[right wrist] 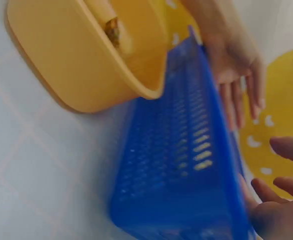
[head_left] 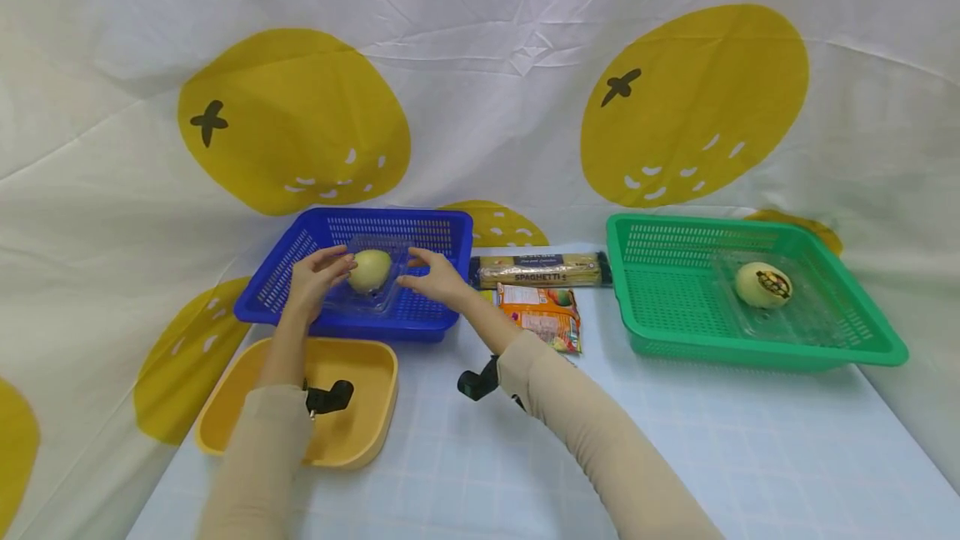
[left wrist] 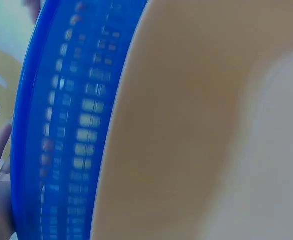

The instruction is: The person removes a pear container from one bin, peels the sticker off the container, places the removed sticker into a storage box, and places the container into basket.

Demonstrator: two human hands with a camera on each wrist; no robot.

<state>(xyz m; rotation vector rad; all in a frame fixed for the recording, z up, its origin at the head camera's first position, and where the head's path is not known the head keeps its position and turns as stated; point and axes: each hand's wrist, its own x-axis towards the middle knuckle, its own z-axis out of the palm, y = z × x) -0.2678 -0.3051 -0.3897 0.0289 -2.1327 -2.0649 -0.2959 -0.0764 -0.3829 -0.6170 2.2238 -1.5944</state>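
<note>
A pale, round, melon-like fruit (head_left: 371,271) sits in a clear plastic box (head_left: 348,300) inside the blue basket (head_left: 405,324). To the left of the fruit is my left hand (head_left: 309,280), its fingers loosely bent and pointing inward. On the other side my right hand (head_left: 437,277) has its thumb and fingers spread apart, close to the box's right edge. Neither hand visibly grips anything; whether fingertips touch the box is unclear. In the right wrist view, the left hand (right wrist: 236,65) has its fingers extended behind the basket rim, and the right hand (right wrist: 281,210) is partly visible.
A yellow tub (head_left: 375,440) stands in front of the blue basket, under my left forearm. Right of the basket lie a spaghetti pack (head_left: 540,270) and an orange packet (head_left: 551,319). A green basket (head_left: 667,340) holds another boxed round fruit (head_left: 762,285) with a dark label.
</note>
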